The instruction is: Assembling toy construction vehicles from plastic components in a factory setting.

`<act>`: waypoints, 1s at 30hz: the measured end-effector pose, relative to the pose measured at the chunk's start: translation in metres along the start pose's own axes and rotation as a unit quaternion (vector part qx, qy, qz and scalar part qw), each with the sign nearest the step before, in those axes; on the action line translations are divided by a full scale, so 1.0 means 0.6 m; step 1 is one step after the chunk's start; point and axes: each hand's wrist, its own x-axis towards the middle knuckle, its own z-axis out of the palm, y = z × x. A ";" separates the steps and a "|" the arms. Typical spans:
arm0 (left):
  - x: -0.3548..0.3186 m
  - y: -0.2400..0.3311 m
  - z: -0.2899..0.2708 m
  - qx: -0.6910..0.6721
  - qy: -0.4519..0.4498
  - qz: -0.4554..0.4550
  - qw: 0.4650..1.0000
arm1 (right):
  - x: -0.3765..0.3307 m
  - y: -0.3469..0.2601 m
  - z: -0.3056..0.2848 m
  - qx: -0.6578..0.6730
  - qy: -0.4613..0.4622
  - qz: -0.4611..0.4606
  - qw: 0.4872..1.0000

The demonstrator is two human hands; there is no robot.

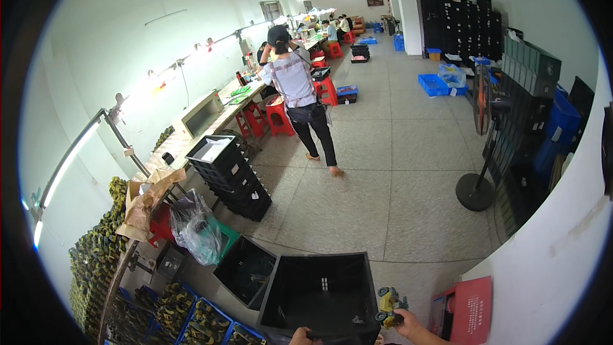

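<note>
My left hand [300, 336] grips the near rim of an empty black plastic crate [322, 294] at the bottom of the view. My right hand [408, 324] is closed around a small green and yellow coil-like part [388, 305], held just right of the crate's corner. Only the fingers and wrists of both hands show at the lower edge.
A second black crate [246, 269] lies to the left, beside blue bins of similar parts [191, 319]. A stack of black trays [233, 179] and a clear bag [195, 230] stand near the long workbench [211, 118]. A person [300, 99] walks away. A floor fan [480, 147] stands right.
</note>
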 end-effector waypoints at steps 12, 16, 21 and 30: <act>-0.203 0.098 0.306 0.082 0.069 0.049 0.993 | 0.002 0.002 0.165 -0.013 -0.033 -0.147 0.988; -0.193 0.172 0.334 0.077 0.077 0.015 0.994 | -0.002 0.043 0.275 -0.005 -0.022 -0.153 0.988; -0.172 0.268 0.399 0.080 0.042 0.010 0.996 | 0.014 0.085 0.367 -0.022 0.003 -0.191 0.981; -0.061 0.398 0.486 -0.021 0.012 -0.019 1.000 | 0.071 0.085 0.479 -0.088 0.000 -0.159 0.983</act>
